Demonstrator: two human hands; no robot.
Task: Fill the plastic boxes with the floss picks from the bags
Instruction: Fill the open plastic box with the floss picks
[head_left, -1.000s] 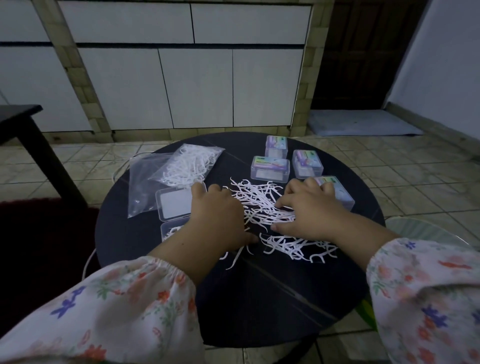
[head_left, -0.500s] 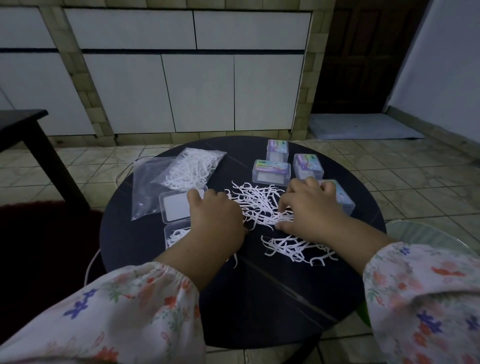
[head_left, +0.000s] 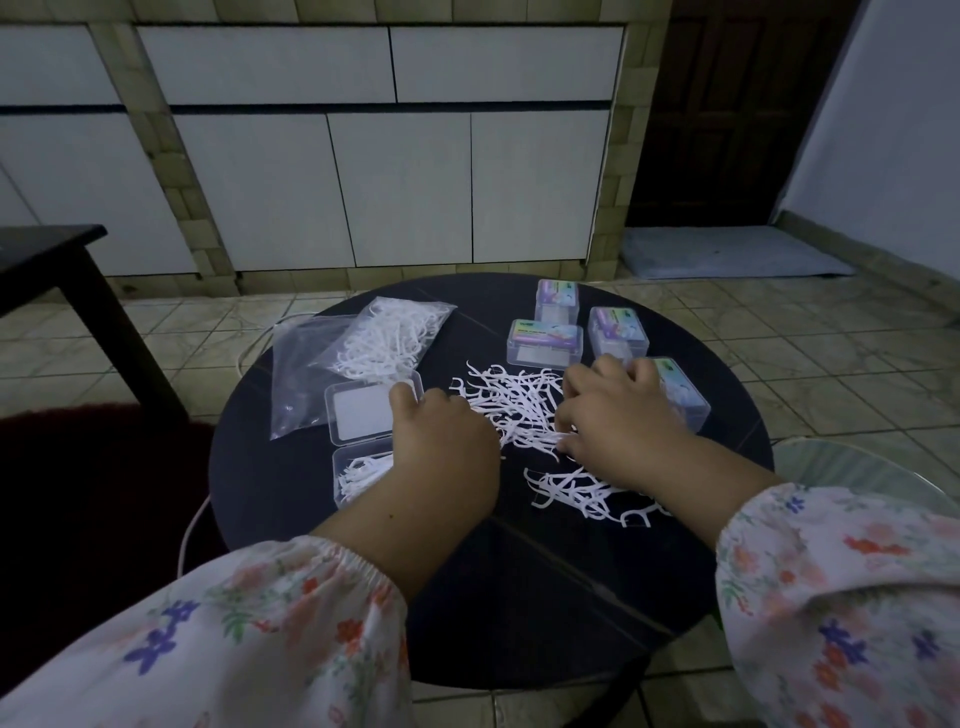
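Bag (head_left: 384, 338) beside open box (head_left: 363, 447) — cord (head_left: 195, 525)

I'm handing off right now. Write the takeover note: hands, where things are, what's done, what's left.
Left hand: fingers curled down at the loose floss picks mid-table, beside the open box; grip hidden.
Right hand: gathering picks at the pile's right side, thumb on them.
Open box: front left, partly filled, lid flipped back.
Four closed boxes stand at the back right; contents unclear.
Bag with picks at back left, lying over an emptier bag.
Smaller scatter of picks near the right wrist.
Left: finish the open box, clear the loose picks, empty the bag.
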